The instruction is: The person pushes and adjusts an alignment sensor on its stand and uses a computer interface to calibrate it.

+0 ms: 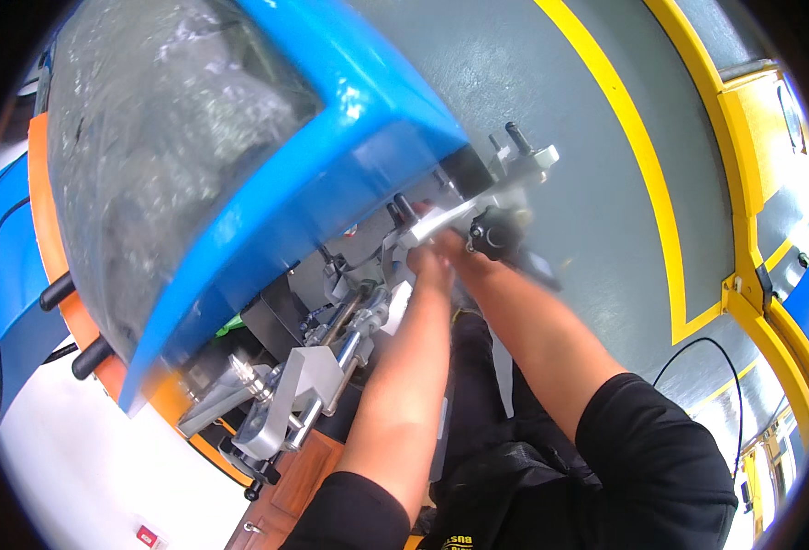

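Both my arms reach forward to a silver metal clamp bracket with black pegs, beneath the corner of a blue hood. My left hand is at the bracket's near side, its fingers hidden and blurred. Close beside it, my right hand is next to a round black knob; its fingers are also hidden. I cannot tell what either hand grips. Left of my left forearm, another silver clamp assembly with rods and a pointed metal fitting sits below the hood's edge.
A clear plastic cover spans the blue hood. Black pegs stick out from an orange panel at left. To the right are a grey floor with a yellow line and a yellow metal frame. A brown wooden cabinet stands below.
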A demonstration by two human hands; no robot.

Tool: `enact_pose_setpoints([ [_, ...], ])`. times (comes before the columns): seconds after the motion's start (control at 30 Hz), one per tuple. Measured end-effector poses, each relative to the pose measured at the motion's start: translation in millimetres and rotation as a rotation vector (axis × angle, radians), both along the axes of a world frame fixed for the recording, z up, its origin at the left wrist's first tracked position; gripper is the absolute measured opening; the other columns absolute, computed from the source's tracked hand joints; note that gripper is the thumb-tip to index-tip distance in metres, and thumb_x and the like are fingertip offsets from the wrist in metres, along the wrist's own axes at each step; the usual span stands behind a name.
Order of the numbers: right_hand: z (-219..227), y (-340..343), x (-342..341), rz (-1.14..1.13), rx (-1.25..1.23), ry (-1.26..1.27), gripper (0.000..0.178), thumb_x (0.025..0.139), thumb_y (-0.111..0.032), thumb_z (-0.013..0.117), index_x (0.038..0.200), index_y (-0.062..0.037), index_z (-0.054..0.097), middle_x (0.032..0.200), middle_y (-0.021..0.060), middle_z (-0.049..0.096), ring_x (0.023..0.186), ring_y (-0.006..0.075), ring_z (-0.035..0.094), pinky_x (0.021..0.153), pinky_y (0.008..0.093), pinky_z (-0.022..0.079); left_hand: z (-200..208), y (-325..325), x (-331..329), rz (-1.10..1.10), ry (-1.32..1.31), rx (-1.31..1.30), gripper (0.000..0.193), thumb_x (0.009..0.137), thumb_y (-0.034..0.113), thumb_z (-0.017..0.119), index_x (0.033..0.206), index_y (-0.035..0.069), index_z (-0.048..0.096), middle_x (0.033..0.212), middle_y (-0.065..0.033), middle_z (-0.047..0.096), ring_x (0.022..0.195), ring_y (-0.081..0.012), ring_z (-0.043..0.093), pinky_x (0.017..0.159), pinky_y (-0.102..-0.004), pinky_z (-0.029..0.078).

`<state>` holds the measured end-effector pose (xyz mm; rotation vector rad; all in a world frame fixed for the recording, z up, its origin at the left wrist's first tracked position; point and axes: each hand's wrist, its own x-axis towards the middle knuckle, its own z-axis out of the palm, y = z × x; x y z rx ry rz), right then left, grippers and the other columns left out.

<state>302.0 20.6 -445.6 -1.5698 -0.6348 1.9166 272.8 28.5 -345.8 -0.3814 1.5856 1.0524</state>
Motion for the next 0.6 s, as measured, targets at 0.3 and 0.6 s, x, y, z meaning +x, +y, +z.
enact_pose_setpoints([
  [0.3, -8.8, 14.8, -15.1, -0.029, 0.095, 0.006, 0.035, 0.094, -0.035, 0.062, 0.111, -0.0042, 0.064, 0.098, 0.0136, 0.066, 0.091, 0.0283, 0.062, 0.079, 0.0411, 0.049, -9.3, -4.6, -15.4, -0.013, -0.055, 0.222, 0.049, 0.093, 0.041, 0.065, 0.123, 0.004, 0.057, 0.108, -0.0086, 0.064, 0.085, -0.0195, 0.064, 0.065, -0.0323, 0.051],
  [0.6, -10.3, 38.9, -38.8, -0.069, 0.251, -0.042, 0.037, 0.096, -0.038, 0.062, 0.109, -0.0035, 0.064, 0.090, 0.0108, 0.067, 0.084, 0.0256, 0.063, 0.072, 0.0400, 0.050, -16.9, -7.3, -27.9, -0.128, 0.159, 0.106, 0.045, 0.102, 0.039, 0.040, 0.128, 0.005, 0.055, 0.120, -0.0124, 0.061, 0.111, -0.0282, 0.060, 0.095, -0.0381, 0.049],
])
